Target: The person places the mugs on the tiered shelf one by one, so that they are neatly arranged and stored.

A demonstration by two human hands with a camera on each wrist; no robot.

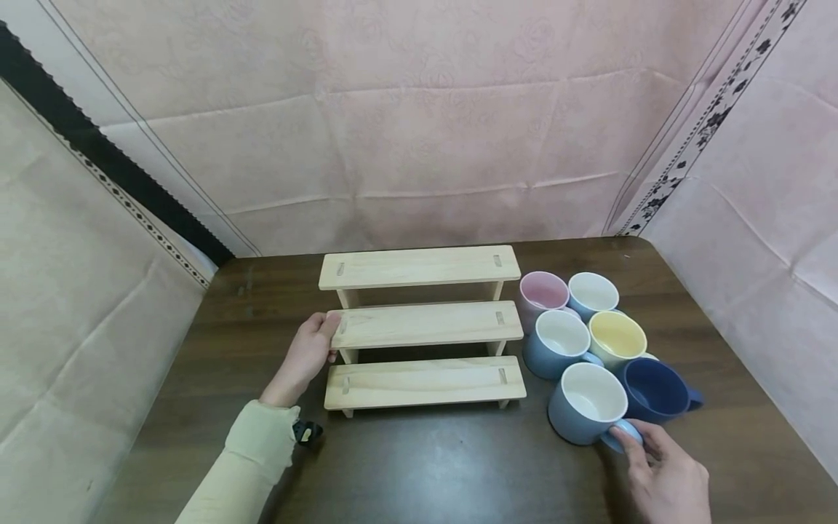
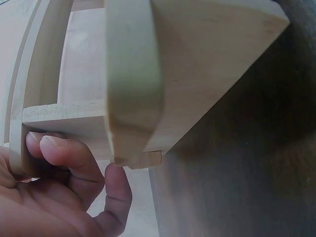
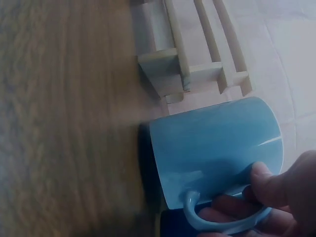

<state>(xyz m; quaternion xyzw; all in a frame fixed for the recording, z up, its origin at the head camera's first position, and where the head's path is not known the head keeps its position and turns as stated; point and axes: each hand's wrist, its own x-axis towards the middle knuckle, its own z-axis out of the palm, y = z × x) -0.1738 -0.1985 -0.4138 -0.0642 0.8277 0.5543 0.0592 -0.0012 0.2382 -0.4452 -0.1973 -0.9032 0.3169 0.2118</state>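
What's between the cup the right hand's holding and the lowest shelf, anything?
Nothing visible is in the way: only tabletop lies between the light-blue mug in the right hand and the lowest shelf.

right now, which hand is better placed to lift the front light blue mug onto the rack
Right hand, most likely: it grips that light blue mug by its handle. The left hand is away from the mug, at the wooden rack's left end, holding the middle shelf.
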